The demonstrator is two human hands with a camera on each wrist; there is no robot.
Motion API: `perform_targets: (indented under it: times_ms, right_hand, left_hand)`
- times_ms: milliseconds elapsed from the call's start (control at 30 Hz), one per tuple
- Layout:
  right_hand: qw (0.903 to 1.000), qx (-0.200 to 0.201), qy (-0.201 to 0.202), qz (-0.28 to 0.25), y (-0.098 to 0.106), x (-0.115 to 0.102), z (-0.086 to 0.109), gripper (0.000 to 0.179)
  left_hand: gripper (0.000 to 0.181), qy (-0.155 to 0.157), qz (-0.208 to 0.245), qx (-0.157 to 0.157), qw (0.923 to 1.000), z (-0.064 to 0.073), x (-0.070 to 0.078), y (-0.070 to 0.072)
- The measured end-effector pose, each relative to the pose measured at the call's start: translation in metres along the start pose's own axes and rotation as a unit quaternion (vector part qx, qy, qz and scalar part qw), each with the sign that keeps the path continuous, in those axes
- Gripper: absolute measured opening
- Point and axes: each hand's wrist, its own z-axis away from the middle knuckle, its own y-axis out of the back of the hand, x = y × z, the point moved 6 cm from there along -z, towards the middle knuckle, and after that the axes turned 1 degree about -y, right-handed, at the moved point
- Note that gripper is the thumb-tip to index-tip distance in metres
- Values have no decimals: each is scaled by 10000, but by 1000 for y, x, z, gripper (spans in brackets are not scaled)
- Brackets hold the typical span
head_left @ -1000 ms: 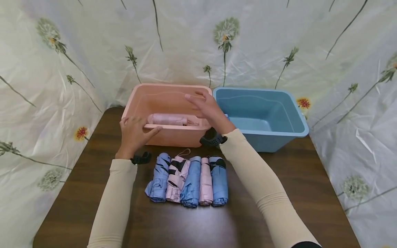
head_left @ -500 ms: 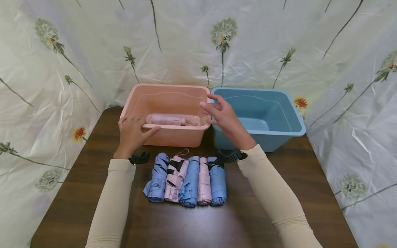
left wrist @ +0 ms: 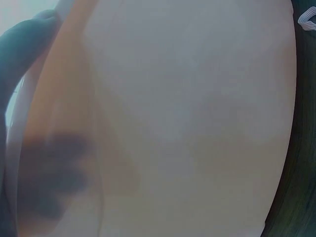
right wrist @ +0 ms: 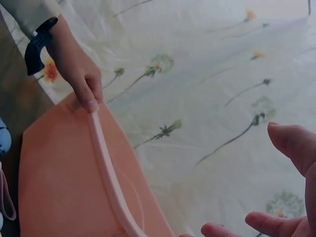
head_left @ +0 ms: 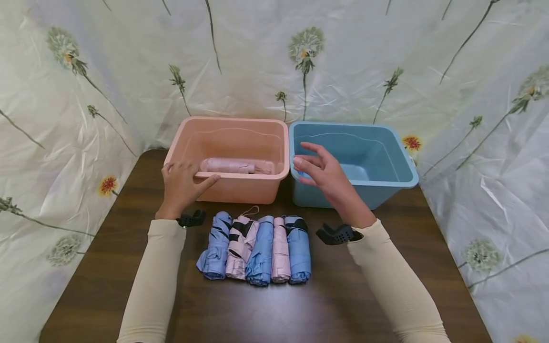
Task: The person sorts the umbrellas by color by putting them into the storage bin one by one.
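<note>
My left hand (head_left: 180, 188) grips the near-left rim of an orange plastic bin (head_left: 240, 190), its fingers over the edge. In the left wrist view, the fingers show as dark shapes through the bin wall (left wrist: 187, 123). A folded pink umbrella (head_left: 229, 166) lies inside that bin. My right hand (head_left: 330, 181) is held with fingers spread and nothing in them, over the near-left corner of a blue bin (head_left: 313, 196). Behind its fingers a bit of something blue shows inside the blue bin, mostly hidden.
On the dark wooden table (head_left: 364, 295), in front of the bins, lies a row of folded umbrellas: blue (head_left: 218, 245), pink (head_left: 242, 245), blue (head_left: 260, 252), pink (head_left: 280, 252) and blue (head_left: 299, 252). A floral curtain (head_left: 240, 62) hangs behind and at both sides.
My right hand has moved right and toward me, from over the orange bin to the blue bin's near-left corner. My left hand keeps its hold on the orange rim.
</note>
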Motion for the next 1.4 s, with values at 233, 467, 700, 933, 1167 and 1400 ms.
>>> perform_targets:
  times_ms: [233,467,700,933,1167,1400]
  right_hand:
    - [9994,118,-9,316,12,11,14,71]
    - [9988,136,-72,461,22,22,33,69]
    - [9950,182,-122,973,28,44,50,69]
    - [9906,330,-254,1302,30,74,69,71]
    - [9809,475,-724,1744,24,111,86,77]
    - [9770,486,-1096,1764,15,149,98,76]
  left_hand:
    - [53,70,-42,-43,10000,1,-3,-1]
    - [53,85,-13,-92,9999,0,-2,-3]
    - [54,68,-15,-73,9999,-1,0,-1]
    - [53,89,17,-98,9999,1,0,0]
    - [51,90,2,-116,9999,1,0,-2]
    - [53,124,1,-150,9998,2,-1,-3]
